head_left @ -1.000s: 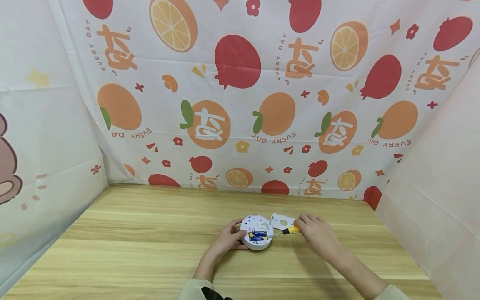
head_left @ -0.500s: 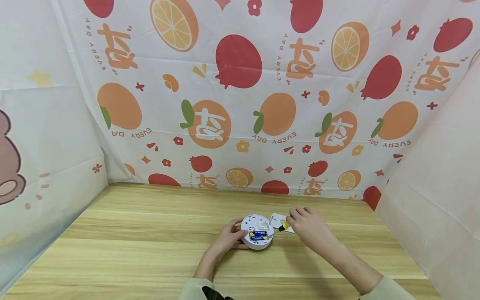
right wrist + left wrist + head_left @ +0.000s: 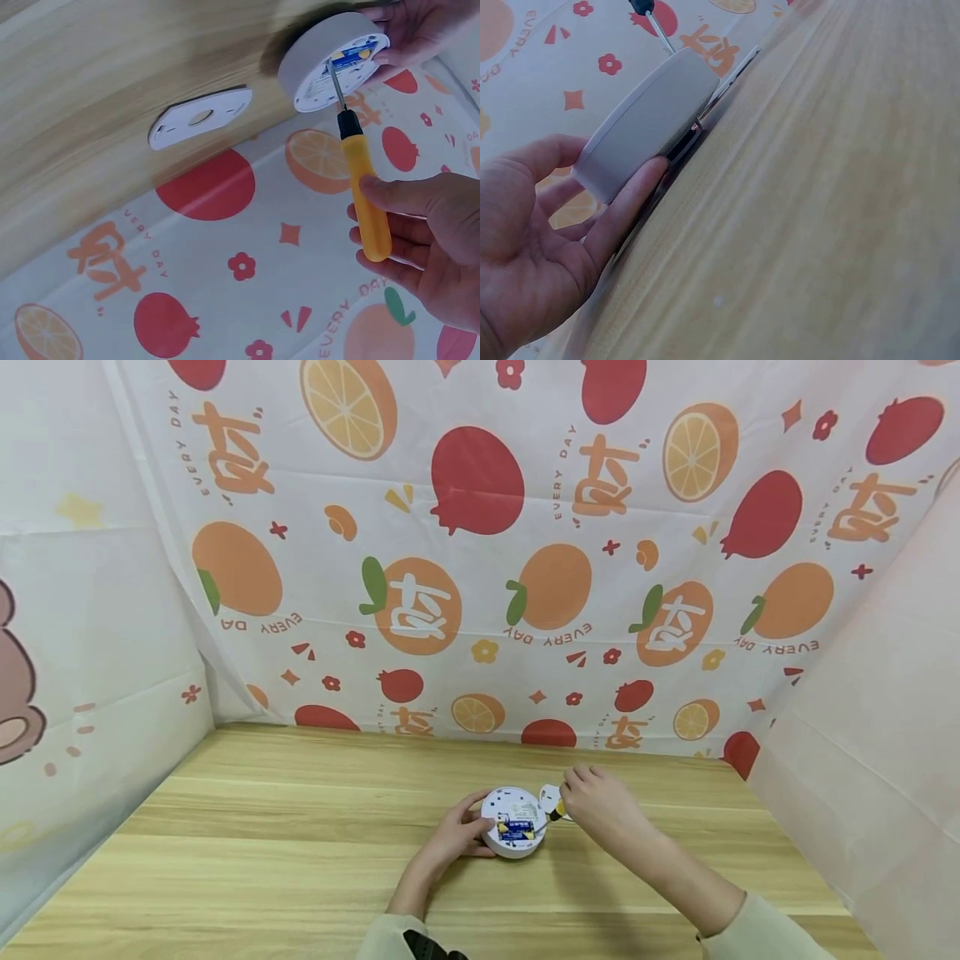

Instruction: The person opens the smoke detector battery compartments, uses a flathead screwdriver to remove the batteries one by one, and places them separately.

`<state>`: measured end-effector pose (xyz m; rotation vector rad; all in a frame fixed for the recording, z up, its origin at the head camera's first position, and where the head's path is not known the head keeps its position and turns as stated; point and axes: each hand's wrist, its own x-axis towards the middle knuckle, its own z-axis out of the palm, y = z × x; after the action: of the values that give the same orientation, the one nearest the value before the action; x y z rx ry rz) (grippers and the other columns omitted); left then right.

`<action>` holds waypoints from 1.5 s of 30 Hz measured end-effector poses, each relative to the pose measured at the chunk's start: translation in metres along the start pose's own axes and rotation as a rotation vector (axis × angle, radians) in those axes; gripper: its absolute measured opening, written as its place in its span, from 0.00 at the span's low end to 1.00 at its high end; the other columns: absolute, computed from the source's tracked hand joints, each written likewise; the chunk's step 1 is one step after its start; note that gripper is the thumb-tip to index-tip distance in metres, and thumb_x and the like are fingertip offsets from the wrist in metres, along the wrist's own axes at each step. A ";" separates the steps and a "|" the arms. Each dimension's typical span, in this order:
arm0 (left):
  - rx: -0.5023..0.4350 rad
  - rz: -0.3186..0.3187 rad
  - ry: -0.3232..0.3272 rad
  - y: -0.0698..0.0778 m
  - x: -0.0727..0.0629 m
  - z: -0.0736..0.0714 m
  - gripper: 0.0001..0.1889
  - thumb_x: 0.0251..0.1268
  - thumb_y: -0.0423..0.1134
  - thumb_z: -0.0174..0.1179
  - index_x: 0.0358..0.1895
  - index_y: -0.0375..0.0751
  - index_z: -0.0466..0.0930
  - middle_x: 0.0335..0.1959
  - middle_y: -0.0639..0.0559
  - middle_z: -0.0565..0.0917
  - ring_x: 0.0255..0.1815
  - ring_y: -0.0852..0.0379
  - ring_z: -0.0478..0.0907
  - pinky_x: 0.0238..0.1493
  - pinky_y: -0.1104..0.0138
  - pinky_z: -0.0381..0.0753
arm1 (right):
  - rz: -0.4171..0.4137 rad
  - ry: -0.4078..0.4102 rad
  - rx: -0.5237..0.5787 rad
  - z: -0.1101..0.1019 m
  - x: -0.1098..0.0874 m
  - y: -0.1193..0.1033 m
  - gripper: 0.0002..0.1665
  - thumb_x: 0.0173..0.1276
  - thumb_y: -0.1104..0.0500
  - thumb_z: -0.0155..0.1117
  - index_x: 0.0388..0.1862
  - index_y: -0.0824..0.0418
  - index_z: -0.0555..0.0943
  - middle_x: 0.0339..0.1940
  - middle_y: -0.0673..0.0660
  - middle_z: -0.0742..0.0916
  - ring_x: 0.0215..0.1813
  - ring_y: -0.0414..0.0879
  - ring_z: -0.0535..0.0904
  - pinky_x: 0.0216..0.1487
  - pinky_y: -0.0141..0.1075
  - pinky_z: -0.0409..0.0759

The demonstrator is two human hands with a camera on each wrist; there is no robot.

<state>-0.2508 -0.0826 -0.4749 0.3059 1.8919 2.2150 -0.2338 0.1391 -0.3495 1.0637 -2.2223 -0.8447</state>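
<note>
My left hand (image 3: 452, 837) grips the rim of a round white device (image 3: 497, 806) that looks like a smoke alarm, with its back facing up. Two blue and yellow batteries (image 3: 517, 831) lie side by side in its open compartment. In the left wrist view its white side wall (image 3: 641, 112) shows between my thumb and fingers. My right hand (image 3: 606, 802) holds a screwdriver (image 3: 361, 165) by its yellow handle. Its metal shaft reaches to the end of the batteries (image 3: 351, 58); exact contact at the tip is hard to tell.
A flat white plate (image 3: 171, 127) with a hole in it lies on the wooden table (image 3: 300, 835), just behind and right of the device. A fruit-print cloth (image 3: 480, 610) hangs behind the table, with pale cloth on both sides.
My right hand has moved left with the screwdriver, bringing its tip to the battery compartment and its handle steeper. It now covers more of the white plate. My left hand and the device stay put.
</note>
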 end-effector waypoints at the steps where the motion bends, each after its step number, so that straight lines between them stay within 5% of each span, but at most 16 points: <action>1: 0.001 0.000 0.002 0.000 0.000 0.000 0.28 0.63 0.29 0.53 0.67 0.32 0.58 0.49 0.32 0.71 0.34 0.50 0.78 0.35 0.56 0.83 | 0.001 0.005 -0.002 0.000 0.001 0.000 0.04 0.52 0.66 0.69 0.26 0.60 0.82 0.24 0.52 0.78 0.30 0.44 0.71 0.29 0.30 0.73; 13: -0.020 -0.026 0.060 0.001 0.000 0.003 0.29 0.58 0.28 0.55 0.65 0.32 0.61 0.46 0.33 0.73 0.30 0.50 0.78 0.32 0.56 0.83 | -0.037 0.047 -0.004 0.005 -0.004 0.002 0.05 0.51 0.64 0.70 0.20 0.57 0.81 0.23 0.51 0.77 0.28 0.43 0.69 0.24 0.29 0.66; 27: -0.035 -0.045 0.064 0.003 0.000 0.004 0.30 0.57 0.27 0.55 0.65 0.33 0.60 0.45 0.33 0.73 0.29 0.50 0.77 0.31 0.55 0.83 | -0.105 0.071 0.056 0.027 -0.021 0.013 0.05 0.51 0.62 0.71 0.27 0.59 0.83 0.27 0.52 0.78 0.31 0.44 0.72 0.25 0.30 0.70; 36: -0.019 -0.049 0.065 0.005 -0.001 0.005 0.30 0.58 0.27 0.55 0.66 0.33 0.59 0.45 0.34 0.74 0.29 0.49 0.78 0.30 0.55 0.83 | -0.068 0.263 0.324 0.063 -0.040 0.016 0.06 0.49 0.66 0.70 0.28 0.62 0.83 0.27 0.52 0.79 0.30 0.44 0.72 0.25 0.32 0.72; 45: -0.016 -0.050 0.075 0.003 0.001 0.005 0.29 0.57 0.26 0.55 0.65 0.33 0.60 0.42 0.34 0.73 0.28 0.50 0.78 0.29 0.57 0.83 | -0.010 0.361 0.560 0.093 -0.057 0.010 0.13 0.43 0.66 0.74 0.31 0.61 0.83 0.29 0.50 0.79 0.31 0.42 0.75 0.31 0.33 0.79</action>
<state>-0.2507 -0.0783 -0.4710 0.1741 1.8962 2.2378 -0.2711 0.2183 -0.4151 1.3485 -2.1767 -0.0025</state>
